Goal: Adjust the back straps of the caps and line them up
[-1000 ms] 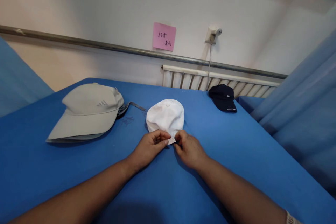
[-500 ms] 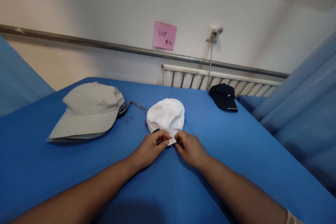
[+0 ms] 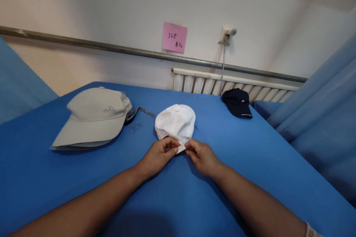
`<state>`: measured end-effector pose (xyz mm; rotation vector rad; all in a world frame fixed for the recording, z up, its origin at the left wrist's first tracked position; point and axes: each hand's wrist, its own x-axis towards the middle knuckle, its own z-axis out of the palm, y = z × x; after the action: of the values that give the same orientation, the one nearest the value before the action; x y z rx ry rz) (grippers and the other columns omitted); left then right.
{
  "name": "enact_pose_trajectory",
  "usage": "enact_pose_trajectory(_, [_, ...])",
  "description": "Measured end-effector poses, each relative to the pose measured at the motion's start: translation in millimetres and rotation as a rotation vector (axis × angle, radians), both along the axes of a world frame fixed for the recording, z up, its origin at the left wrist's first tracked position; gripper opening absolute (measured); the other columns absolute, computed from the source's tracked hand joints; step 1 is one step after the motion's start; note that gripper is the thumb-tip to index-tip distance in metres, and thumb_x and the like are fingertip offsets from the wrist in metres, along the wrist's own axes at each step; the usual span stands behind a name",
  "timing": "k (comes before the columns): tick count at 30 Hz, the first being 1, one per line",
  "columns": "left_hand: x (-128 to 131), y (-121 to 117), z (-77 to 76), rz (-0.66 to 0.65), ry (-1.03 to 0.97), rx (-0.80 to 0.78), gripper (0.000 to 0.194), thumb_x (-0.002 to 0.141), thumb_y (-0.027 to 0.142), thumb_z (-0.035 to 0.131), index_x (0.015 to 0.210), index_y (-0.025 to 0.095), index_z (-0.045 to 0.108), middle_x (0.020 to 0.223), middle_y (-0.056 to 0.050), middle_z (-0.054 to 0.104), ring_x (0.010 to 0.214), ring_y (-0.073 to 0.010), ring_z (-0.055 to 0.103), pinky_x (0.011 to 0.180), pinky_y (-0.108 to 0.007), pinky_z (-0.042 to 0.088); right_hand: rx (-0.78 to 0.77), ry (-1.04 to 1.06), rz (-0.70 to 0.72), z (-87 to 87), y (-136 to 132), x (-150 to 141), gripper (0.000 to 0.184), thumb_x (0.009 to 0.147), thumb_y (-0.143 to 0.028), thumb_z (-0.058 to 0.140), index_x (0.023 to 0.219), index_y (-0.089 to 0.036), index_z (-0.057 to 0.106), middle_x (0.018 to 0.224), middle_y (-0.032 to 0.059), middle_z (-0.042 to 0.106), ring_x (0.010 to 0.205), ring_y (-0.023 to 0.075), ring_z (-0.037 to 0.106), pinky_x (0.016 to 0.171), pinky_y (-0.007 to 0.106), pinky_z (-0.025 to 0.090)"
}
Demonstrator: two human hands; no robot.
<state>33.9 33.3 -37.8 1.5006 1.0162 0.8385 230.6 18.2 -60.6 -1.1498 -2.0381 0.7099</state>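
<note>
A white cap (image 3: 175, 120) lies in the middle of the blue surface, its back strap side towards me. At its near edge a short white strap (image 3: 181, 149) stretches between my hands. My left hand (image 3: 158, 155) pinches the strap between thumb and fingers. From the other side, my right hand (image 3: 202, 156) has its fingertips pressed together at the strap's right end. The cap's brim is hidden behind its crown, and my fingers cover part of the strap.
On the left lie stacked light grey caps (image 3: 97, 105) with a loose strap. A small navy cap (image 3: 237, 102) rests at the far right of the blue-covered table (image 3: 83, 192). Behind are a white radiator (image 3: 200, 83), a metal rail (image 3: 125, 49) and a pink note (image 3: 174, 37). Blue curtains (image 3: 319, 118) hang at the sides.
My fingers have shifted slightly along the strap, and the right fingertips now close at its end. The white cap has moved a touch to the left.
</note>
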Motion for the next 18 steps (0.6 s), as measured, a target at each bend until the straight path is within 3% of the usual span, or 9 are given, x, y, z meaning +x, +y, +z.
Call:
enact_pose_trajectory(5, [0, -1, 3.5, 0.004, -0.009, -0.028, 0.021, 0.074, 0.033, 0.067, 0.086, 0.016, 0.065, 0.082, -0.001, 0.066, 0.079, -0.0165, 0.061, 0.079, -0.031, 0.048, 0.016, 0.082, 0.002, 4.4, -3, -2, 0.016, 0.086, -0.008, 0.051, 0.093, -0.021, 0.057, 0.082, -0.0013, 0.062, 0.075, 0.0136, 0.059, 0.072, 0.025, 0.046])
enact_pose_trajectory(9, [0, 0, 2.1, 0.013, -0.058, -0.041, 0.02, 0.072, 0.032, 0.068, 0.084, 0.016, 0.064, 0.08, -0.001, 0.065, 0.077, -0.0158, 0.06, 0.077, -0.03, 0.048, 0.108, -0.008, 0.022, 7.6, -5, -5, 0.022, 0.082, -0.005, 0.055, 0.097, -0.021, 0.054, 0.093, 0.0021, 0.057, 0.082, 0.0148, 0.058, 0.075, 0.027, 0.048])
enact_pose_trajectory(14, [0, 0, 3.8, 0.019, -0.075, -0.066, 0.021, 0.072, 0.032, 0.07, 0.083, 0.016, 0.064, 0.079, 0.0, 0.064, 0.076, -0.0149, 0.059, 0.077, -0.03, 0.047, 0.15, -0.179, 0.026, 10.6, -7, -7, 0.021, 0.087, -0.007, 0.051, 0.103, -0.02, 0.052, 0.104, 0.0068, 0.056, 0.092, 0.0185, 0.058, 0.08, 0.031, 0.049])
enact_pose_trajectory(18, [0, 0, 6.0, 0.023, -0.065, -0.064, 0.021, 0.07, 0.033, 0.07, 0.082, 0.016, 0.064, 0.079, -0.001, 0.064, 0.076, -0.0151, 0.059, 0.078, -0.031, 0.047, 0.178, -0.237, -0.002, 11.0, -7, -7, 0.018, 0.09, -0.01, 0.05, 0.103, -0.02, 0.055, 0.106, 0.0077, 0.058, 0.087, 0.0197, 0.059, 0.076, 0.032, 0.05])
